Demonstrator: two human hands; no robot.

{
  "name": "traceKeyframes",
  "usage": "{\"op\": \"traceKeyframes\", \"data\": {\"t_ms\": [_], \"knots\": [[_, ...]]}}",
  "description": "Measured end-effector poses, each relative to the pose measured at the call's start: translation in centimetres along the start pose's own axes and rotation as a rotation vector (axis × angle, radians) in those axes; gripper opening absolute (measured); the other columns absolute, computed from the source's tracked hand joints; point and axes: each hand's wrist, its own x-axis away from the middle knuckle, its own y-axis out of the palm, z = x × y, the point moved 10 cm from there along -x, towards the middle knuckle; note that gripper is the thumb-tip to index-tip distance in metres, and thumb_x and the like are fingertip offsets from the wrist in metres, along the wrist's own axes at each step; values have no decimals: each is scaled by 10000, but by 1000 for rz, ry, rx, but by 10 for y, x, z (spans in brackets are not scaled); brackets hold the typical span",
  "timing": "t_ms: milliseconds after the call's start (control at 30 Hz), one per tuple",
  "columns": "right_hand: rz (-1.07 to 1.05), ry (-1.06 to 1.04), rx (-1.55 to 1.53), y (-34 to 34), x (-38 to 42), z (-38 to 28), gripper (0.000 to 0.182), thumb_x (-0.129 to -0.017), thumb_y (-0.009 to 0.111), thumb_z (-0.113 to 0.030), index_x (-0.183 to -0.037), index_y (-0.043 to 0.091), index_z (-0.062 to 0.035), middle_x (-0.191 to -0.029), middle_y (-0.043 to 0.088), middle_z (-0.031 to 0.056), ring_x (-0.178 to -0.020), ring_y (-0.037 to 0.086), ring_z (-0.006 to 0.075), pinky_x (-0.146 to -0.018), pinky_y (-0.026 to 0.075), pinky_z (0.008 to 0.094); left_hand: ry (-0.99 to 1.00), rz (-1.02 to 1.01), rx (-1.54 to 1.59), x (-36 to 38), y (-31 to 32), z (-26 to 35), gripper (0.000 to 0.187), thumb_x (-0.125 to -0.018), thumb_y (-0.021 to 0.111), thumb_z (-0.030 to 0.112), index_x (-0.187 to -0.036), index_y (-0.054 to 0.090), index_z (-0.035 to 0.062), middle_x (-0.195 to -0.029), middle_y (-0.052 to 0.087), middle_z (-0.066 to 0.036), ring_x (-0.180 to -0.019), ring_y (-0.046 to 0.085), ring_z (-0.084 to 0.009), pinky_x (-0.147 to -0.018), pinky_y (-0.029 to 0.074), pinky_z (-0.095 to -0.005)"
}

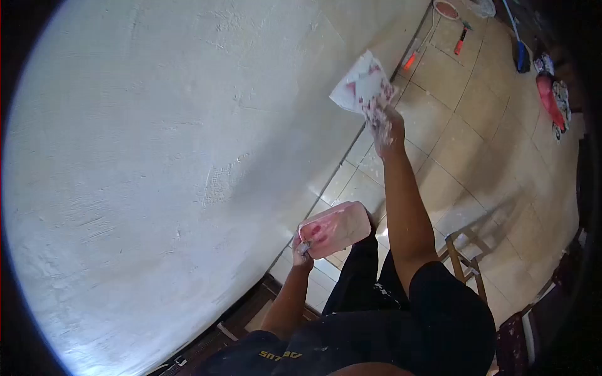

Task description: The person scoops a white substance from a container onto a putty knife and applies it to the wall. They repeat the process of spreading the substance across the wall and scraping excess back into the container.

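My right hand (384, 125), smeared with white paste, is closed on the lower corner of a flat, squarish putty spreader (362, 83). White paste with pinkish patches covers the spreader, which overlaps the wall's lower edge in this view. Lower down, my left hand (303, 252) grips a shallow pink plastic tub (345, 229) by its near left end, thumb over the rim and the other fingers hidden beneath. Pale smears and darker pink spots show inside the tub. Along my left side runs the whitish wall (144, 156), with rough, ridged patches of coating.
Pale floor tiles (433, 119) run along the wall's foot. A racket (446, 9), an orange-handled tool (459, 45), a blue brush (521, 57) and a red item among patterned cloth (550, 103) lie at upper right. A wooden frame (456, 258) stands by my right side.
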Motion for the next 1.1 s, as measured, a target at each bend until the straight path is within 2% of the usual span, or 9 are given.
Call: {"op": "traceKeyframes", "data": {"t_ms": [133, 233, 500, 567, 633, 700, 900, 1000, 1100], "knots": [[-290, -132, 249, 144, 4, -56, 322, -840, 668, -189, -1060, 626, 43, -888, 655, 55, -745, 597, 111, -649, 459, 242, 59, 12, -52, 0, 1, 5, 607, -739, 666, 220, -1271, 455, 20, -1203, 556, -117, -1109, 548, -289, -951, 460, -440], [-237, -75, 306, 141, -11, -26, 311, -820, 698, -186, -1029, 639, 36, -860, 649, 45, -713, 586, 101, -603, 441, 233, 35, -57, 55, 1, 9, 2, 612, -730, 654, 223, -1272, 456, 19, -1207, 553, -123, -1111, 547, -285, -956, 456, -439], [85, 23, 544, -130, -19, 83, 197, -859, 626, -187, -966, 658, -25, -861, 646, 23, -718, 600, 110, -610, 455, 260, 46, -71, 57, -5, -2, -6, 581, -769, 614, 252, -1280, 452, 27, -1219, 548, -127, -1129, 540, -286, -965, 453, -441], [73, 297, 463, -159, -4, 108, 241, -877, 616, -237, -999, 631, -30, -822, 621, 20, -642, 549, 96, -586, 443, 232, 59, -51, -8, -4, -1, -4, 564, -804, 604, 290, -1280, 448, 29, -1224, 546, -125, -1133, 540, -286, -963, 455, -441], [78, 311, 143, -154, 8, 107, 195, -873, 610, -223, -974, 625, -57, -814, 603, 11, -657, 522, 113, -609, 444, 244, 43, -21, 25, -2, -3, -6, 562, -813, 602, 307, -1277, 448, 30, -1226, 544, -128, -1131, 541, -289, -962, 456, -442], [-306, 692, -568, -70, 55, 105, 201, -844, 635, -226, -955, 616, -59, -795, 569, -10, -708, 498, 140, -657, 444, 263, 24, -1, 62, 0, -2, -7, 561, -822, 601, 324, -1275, 448, 30, -1227, 542, -131, -1128, 542, -292, -960, 456, -443], [-568, 764, -717, -11, 109, 79, 246, -810, 653, -296, -911, 545, -100, -734, 514, -26, -735, 489, 132, -671, 457, 263, 127, -92, 39, 0, 11, 0, 560, -831, 590, 343, -1281, 442, 44, -1232, 533, -141, -1126, 535, -316, -965, 447, -471], [-494, 670, -432, -26, 117, 73, 207, -876, 574, -263, -1004, 557, -101, -737, 504, -10, -706, 475, 139, -615, 437, 280, 168, -53, 88, 0, 17, 7, 556, -847, 563, 321, -1305, 410, 44, -1235, 527, -130, -1151, 516, -299, -975, 440, -458], [-139, 420, 262, -102, 119, 46, 271, -911, 522, -193, -1164, 511, -97, -782, 527, -4, -712, 524, 112, -605, 473, 300, 240, -40, 77, -16, 19, 24, 533, -869, 521, 278, -1323, 382, 36, -1267, 500, -119, -1175, 499, -273, -987, 427, -424]]}}
